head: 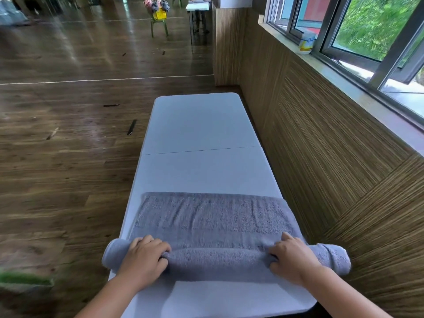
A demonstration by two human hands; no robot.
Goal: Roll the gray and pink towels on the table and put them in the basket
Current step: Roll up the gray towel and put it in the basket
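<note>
A gray towel lies across the near end of a long white table. Its near part is rolled into a thick tube that sticks out past both table edges; the rest lies flat beyond the roll. My left hand grips the roll near its left end, fingers curled over the top. My right hand grips it near the right end the same way. No pink towel and no basket show near the table.
A wood-panelled wall with a window sill runs close along the table's right side. Dark wooden floor lies to the left. A green-edged object sits at the lower left. Far off stand a chair with a yellow basket and another table.
</note>
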